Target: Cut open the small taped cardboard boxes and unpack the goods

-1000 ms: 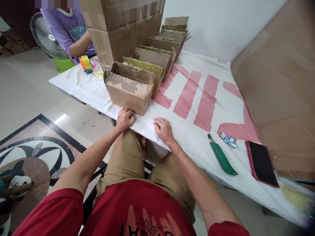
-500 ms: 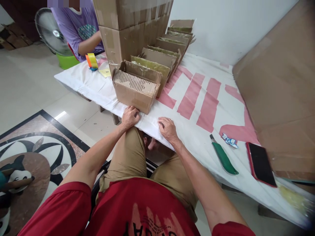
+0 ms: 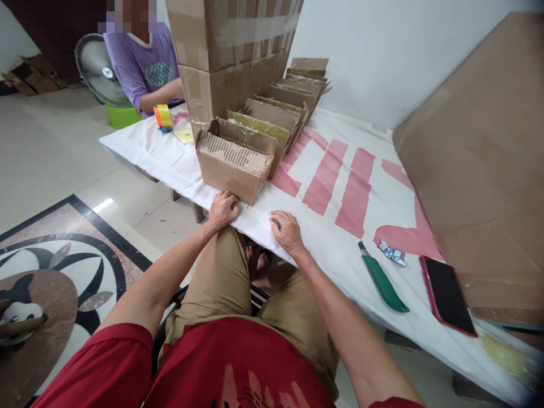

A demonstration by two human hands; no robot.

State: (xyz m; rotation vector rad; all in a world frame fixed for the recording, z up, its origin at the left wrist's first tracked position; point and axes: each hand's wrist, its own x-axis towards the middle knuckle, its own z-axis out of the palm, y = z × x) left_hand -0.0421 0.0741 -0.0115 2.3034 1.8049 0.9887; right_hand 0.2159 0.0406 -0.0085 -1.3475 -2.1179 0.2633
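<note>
My left hand (image 3: 224,210) rests on the near edge of the white tablecloth (image 3: 263,226), its fingers curled in and nothing seen in them. Just beyond it stands a narrow open cardboard box (image 3: 232,170) with a torn, ribbed front. My right hand (image 3: 288,231) lies a little to the right on the same edge, fingers bent and pressed together, also with nothing visible in it. Farther right lie a green utility knife (image 3: 385,281), a crumpled blue-and-white wrapper (image 3: 391,253) and a phone in a red case (image 3: 448,294).
Behind the front box runs a row of cardboard pieces (image 3: 293,105) beside tall stacked cartons (image 3: 229,62). Tape rolls (image 3: 164,117) sit at the left. A large cardboard sheet (image 3: 476,170) leans on the right. A person in purple (image 3: 147,62) sits across, near a fan (image 3: 104,71).
The view has tilted up slightly, so the table and boxes appear lower. Both hands stay in place on the table edge. Nothing has been picked up.
</note>
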